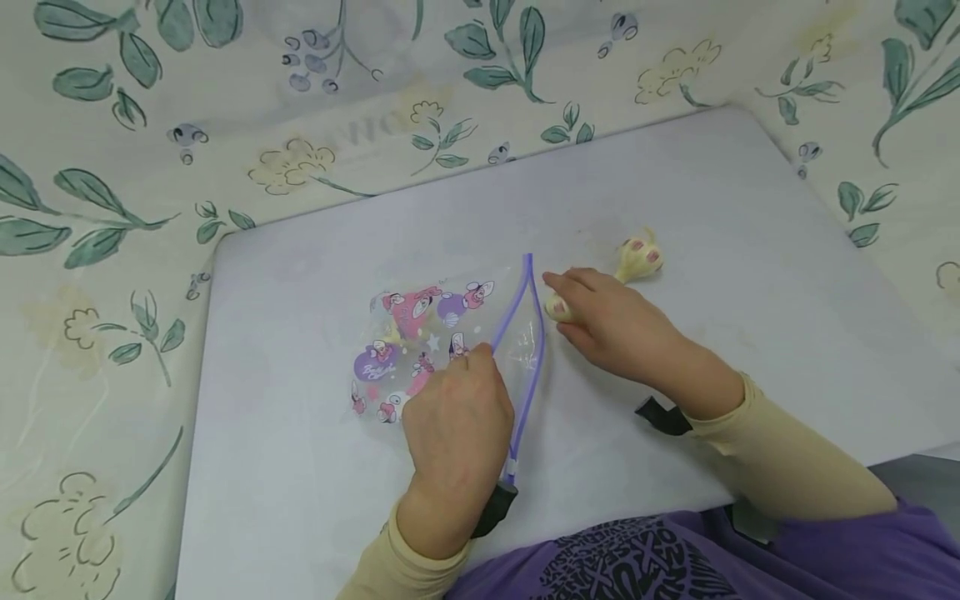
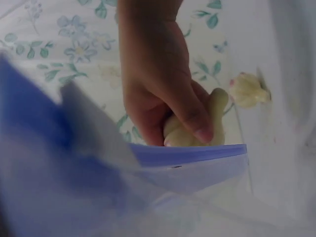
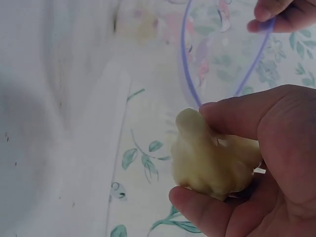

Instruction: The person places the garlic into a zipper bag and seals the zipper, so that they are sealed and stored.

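A clear zip bag (image 1: 452, 308) with pink and purple cartoon prints lies on the white table, its purple zip rim (image 1: 537, 367) spread apart at the right end. My left hand (image 1: 459, 417) pinches one side of that rim, seen also in the right wrist view as fingers (image 3: 271, 12) at the zip. Between the thumb and fingers of my right hand (image 1: 626, 325) is a pale garlic bulb (image 3: 212, 163), held just outside the bag's mouth. Farther back, a second garlic bulb (image 1: 642, 257) rests on the table. Something yellowish shows through the bag's film.
The white table (image 1: 300, 500) has a raised back edge against a floral-printed cloth (image 1: 360, 125). Dark straps (image 1: 663, 415) are at both wrists. The person's purple shirt (image 1: 600, 558) borders the table's near side.
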A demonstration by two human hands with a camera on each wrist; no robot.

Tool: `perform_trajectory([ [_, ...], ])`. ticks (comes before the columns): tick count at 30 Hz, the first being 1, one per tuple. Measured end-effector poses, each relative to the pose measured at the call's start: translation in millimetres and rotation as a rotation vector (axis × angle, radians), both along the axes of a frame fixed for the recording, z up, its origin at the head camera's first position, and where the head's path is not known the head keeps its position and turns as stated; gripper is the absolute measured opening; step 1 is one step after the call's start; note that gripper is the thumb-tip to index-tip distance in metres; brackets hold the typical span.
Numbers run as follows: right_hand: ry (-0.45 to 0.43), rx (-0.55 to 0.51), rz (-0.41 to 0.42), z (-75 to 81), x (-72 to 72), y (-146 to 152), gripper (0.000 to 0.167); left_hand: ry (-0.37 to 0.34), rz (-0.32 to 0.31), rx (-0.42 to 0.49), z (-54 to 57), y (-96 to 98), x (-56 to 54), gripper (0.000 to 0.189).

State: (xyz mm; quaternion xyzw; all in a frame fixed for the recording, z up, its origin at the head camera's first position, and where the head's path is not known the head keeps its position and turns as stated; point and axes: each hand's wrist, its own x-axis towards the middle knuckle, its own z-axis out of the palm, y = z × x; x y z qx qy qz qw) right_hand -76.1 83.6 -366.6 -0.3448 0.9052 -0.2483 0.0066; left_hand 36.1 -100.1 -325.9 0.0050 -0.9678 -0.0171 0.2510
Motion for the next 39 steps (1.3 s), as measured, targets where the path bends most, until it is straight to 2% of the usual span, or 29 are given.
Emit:
perform_trajectory([
  [5, 0.03, -0.039, -0.013, 5.3, 7.0, 9, 0.06, 0.069, -0.012, 0.018, -1.3, -0.7, -1.2, 0.017],
  [7, 0.044, -0.057, -0.013, 7.6, 10.4, 11, 0.06, 0.075, -0.022, 0.027, -1.0, -0.9, -1.7, 0.013],
  [9, 0.051, -0.07, -0.008, 10.4, 14.4, 12, 0.06, 0.057, -0.036, 0.042, -0.4, -0.8, -1.8, 0.012],
  [13, 0.063, -0.103, 0.029, 15.8, 22.7, 11, 0.061, -0.023, -0.048, 0.062, 1.6, 0.4, -1.2, 0.02],
  [18, 0.113, -0.159, 0.152, 19.3, 31.4, 5, 0.06, -0.062, -0.054, 0.071, 2.0, 1.3, -1.1, 0.026],
  [21, 0.152, -0.166, 0.233, 18.0, 35.2, -1, 0.059, -0.062, -0.058, 0.061, 2.1, 1.5, -1.2, 0.026],
  [25, 0.174, -0.149, 0.296, 14.2, 37.1, -11, 0.058, -0.065, -0.061, 0.04, 2.2, 1.7, -1.2, 0.025],
  [32, 0.149, -0.15, 0.334, 8.3, 35.5, -21, 0.053, -0.104, -0.04, 0.038, 4.2, 2.1, -1.0, 0.029],
  [39, 0.1, -0.25, 0.333, -5.6, 36.6, -27, 0.059, -0.08, -0.041, 0.057, 5.3, -0.5, -2.0, 0.029],
])
